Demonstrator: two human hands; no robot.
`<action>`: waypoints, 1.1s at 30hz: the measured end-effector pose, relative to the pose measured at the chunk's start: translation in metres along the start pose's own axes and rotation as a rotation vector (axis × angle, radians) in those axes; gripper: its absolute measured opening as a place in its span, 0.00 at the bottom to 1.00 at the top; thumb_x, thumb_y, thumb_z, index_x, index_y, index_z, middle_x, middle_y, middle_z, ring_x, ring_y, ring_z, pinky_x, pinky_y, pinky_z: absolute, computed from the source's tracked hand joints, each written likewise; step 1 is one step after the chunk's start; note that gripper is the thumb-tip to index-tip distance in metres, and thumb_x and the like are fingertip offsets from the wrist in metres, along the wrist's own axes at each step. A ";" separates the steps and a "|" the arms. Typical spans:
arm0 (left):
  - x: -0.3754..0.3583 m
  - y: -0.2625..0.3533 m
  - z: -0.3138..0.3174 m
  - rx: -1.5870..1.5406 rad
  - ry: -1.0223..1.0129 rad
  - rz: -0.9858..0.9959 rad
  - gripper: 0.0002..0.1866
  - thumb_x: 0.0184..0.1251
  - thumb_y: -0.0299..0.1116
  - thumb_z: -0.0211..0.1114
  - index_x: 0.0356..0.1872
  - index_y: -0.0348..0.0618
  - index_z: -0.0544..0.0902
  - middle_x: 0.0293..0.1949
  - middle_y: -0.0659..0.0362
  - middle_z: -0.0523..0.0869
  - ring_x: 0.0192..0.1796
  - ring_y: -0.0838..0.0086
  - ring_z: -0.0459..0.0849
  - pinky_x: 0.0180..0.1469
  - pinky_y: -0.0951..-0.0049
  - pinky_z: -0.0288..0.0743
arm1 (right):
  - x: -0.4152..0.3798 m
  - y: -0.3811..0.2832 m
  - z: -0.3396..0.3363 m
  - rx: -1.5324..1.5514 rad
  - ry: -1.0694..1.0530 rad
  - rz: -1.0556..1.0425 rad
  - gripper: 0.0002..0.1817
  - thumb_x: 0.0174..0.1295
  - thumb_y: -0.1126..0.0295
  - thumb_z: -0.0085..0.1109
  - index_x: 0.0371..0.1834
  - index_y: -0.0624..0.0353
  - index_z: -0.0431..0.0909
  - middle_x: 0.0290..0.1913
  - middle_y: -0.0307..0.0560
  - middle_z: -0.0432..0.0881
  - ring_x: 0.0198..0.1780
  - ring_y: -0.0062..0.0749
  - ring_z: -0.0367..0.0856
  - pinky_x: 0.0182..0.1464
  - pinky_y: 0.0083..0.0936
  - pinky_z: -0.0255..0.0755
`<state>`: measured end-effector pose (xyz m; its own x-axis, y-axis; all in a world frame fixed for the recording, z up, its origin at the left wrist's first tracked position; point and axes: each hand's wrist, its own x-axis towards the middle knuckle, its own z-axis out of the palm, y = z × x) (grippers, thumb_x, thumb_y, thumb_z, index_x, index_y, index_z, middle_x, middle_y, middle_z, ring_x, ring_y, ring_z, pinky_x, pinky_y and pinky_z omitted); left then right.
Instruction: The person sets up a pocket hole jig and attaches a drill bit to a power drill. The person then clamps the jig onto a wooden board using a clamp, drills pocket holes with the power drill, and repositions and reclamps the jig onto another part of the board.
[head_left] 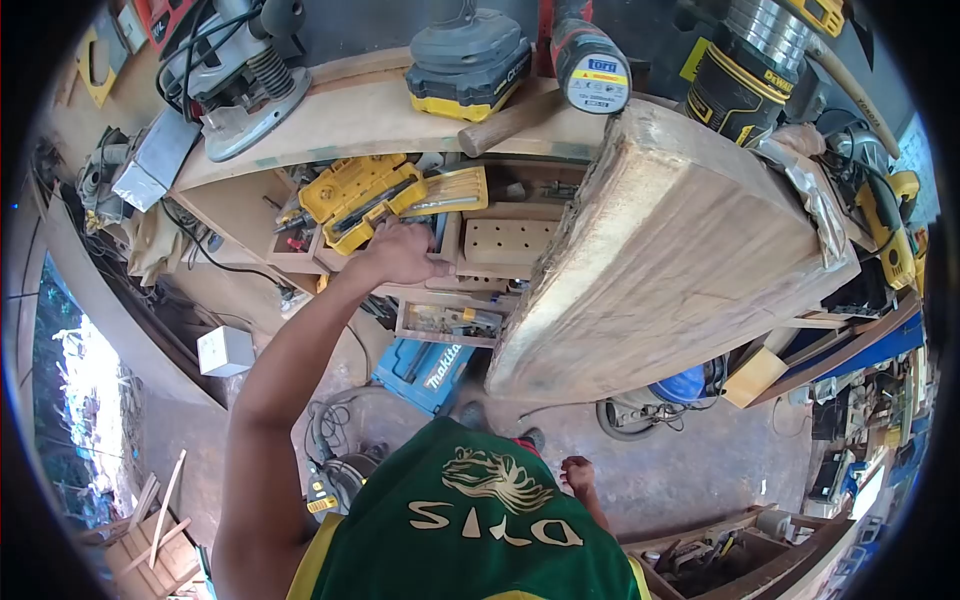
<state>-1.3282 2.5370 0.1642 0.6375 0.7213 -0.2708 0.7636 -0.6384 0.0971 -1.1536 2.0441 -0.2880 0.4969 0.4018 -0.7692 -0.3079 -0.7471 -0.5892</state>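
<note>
Reaching with the left hand (400,252) into a wooden tray (447,238) at frame centre, fingers curled over its edge beside the yellow drill-bit case (358,197); right hand (577,472) hanging low at lower centre, fingers loosely curled, gripping nothing.

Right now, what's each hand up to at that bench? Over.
Left hand reaching into shelf, on small wooden tray beside yellow bit case. Right hand low at side, empty. Big wood slab overhangs shelf at right.

Yellow bit case (358,198), blue tool box (432,372) with white lettering, green shirt (470,530) with yellow trim, pale wood slab (668,262).
</note>
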 end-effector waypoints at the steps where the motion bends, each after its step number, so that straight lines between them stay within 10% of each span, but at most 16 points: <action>1: 0.004 -0.006 0.005 -0.058 0.010 0.046 0.31 0.59 0.59 0.69 0.45 0.36 0.86 0.43 0.44 0.88 0.50 0.55 0.86 0.56 0.58 0.76 | 0.003 0.002 -0.004 0.007 0.006 -0.002 0.13 0.61 0.73 0.52 0.43 0.65 0.83 0.32 0.49 0.85 0.25 0.32 0.83 0.22 0.27 0.75; 5: 0.010 -0.024 0.023 -0.421 0.131 0.063 0.23 0.61 0.51 0.71 0.38 0.35 0.88 0.40 0.44 0.89 0.45 0.54 0.88 0.51 0.60 0.79 | 0.013 0.009 -0.017 0.001 0.024 -0.016 0.13 0.61 0.71 0.51 0.41 0.66 0.84 0.31 0.49 0.84 0.25 0.32 0.83 0.22 0.27 0.75; 19: -0.005 -0.014 0.037 -0.283 0.802 0.077 0.04 0.54 0.27 0.69 0.31 0.41 0.87 0.30 0.52 0.88 0.33 0.57 0.88 0.38 0.62 0.81 | -0.020 -0.008 -0.026 -0.038 0.082 0.008 0.16 0.62 0.68 0.52 0.44 0.67 0.83 0.34 0.51 0.86 0.27 0.32 0.83 0.25 0.28 0.77; 29: -0.005 -0.029 0.043 -0.239 0.837 0.209 0.05 0.58 0.30 0.69 0.31 0.40 0.87 0.32 0.49 0.88 0.35 0.56 0.88 0.38 0.61 0.81 | -0.042 0.014 -0.043 -0.087 0.128 0.040 0.15 0.62 0.68 0.54 0.43 0.68 0.83 0.33 0.50 0.86 0.26 0.33 0.84 0.24 0.28 0.77; 33: -0.002 -0.014 0.017 -0.094 0.353 0.004 0.08 0.61 0.35 0.68 0.35 0.42 0.88 0.35 0.47 0.88 0.41 0.55 0.88 0.44 0.58 0.82 | -0.040 0.014 -0.052 -0.078 0.119 0.039 0.16 0.62 0.67 0.53 0.45 0.68 0.82 0.33 0.51 0.86 0.27 0.34 0.85 0.25 0.28 0.77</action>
<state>-1.3418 2.5393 0.1467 0.6245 0.7774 0.0760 0.7564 -0.6261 0.1894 -1.1358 1.9900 -0.2533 0.5797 0.3097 -0.7537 -0.2674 -0.8014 -0.5350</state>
